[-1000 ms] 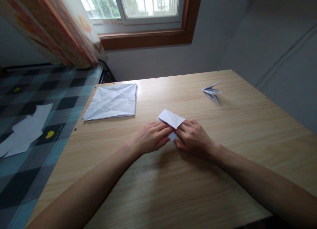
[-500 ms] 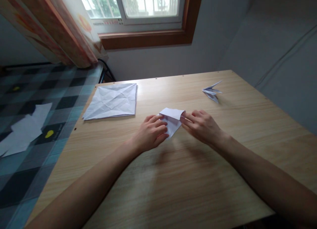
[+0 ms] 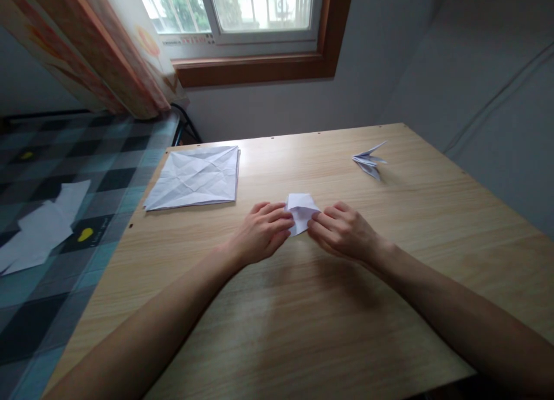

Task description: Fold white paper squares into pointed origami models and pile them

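A small piece of folded white paper is between my two hands over the middle of the wooden table. My left hand has its fingers closed on the paper's left side. At the right edge, my right hand pinches the paper between thumb and fingers. The paper's upper part is folded over into a flap, and its side edges are hidden under my fingers.
Creased white paper sheets lie stacked at the table's back left. A folded paper piece with pointed tips sits at the back right. On the checked cloth at left lie loose white papers. A window is behind.
My right hand has moved slightly left, closer to my left hand. The paper's top flap has become narrower and its right corner has been brought inward.
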### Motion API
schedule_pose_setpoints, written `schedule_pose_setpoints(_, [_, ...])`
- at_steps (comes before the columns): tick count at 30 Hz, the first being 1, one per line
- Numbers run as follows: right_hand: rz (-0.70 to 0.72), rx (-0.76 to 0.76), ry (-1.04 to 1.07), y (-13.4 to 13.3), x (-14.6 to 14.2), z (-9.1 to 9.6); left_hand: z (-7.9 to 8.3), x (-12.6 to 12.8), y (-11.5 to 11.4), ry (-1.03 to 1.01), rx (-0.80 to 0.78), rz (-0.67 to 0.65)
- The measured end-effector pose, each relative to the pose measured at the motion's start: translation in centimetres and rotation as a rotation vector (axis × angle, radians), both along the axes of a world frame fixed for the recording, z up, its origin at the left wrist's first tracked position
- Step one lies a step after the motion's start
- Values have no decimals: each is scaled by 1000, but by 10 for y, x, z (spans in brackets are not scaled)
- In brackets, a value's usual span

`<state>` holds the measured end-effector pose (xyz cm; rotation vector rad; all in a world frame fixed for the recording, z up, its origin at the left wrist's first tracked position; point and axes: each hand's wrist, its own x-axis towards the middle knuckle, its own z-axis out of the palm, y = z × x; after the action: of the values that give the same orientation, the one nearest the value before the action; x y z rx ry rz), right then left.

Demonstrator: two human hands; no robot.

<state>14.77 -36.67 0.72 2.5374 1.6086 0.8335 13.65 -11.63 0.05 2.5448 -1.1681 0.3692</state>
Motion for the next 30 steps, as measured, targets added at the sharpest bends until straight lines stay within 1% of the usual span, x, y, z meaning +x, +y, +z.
schedule_pose_setpoints(3, [8,3,-26,8,-11,3,-3,2,2,19,1,-4])
schedule_pose_setpoints(5, [11,25,-33,10,-13,3,-5,3,2,38,-8,-25])
schedule_pose_setpoints(9, [-40,96,-24,10,-8,-2,-5,5,2,40,-53,-63])
schedule_pose_setpoints(12, [-80,124,-76,12,-5,-5,-6,5,1,14,-78,-91])
schedule_pose_setpoints(14, [-80,114,-117,16,-7,-4,-6,5,0,-7,-74,-102])
schedule_pose_setpoints(17, [-49,72,-146,18,-10,2,-8,4,0,-34,-62,-83])
schedule_pose_setpoints(21, [-20,59,-169,13,-10,7,-9,2,-1,-43,-101,-68])
schedule_pose_setpoints(25, [-25,135,-166,7,-6,2,-8,2,-1,-13,-147,-53])
schedule_pose_setpoints(30, [-26,325,-81,7,-3,-9,-8,2,-1,35,-163,-41])
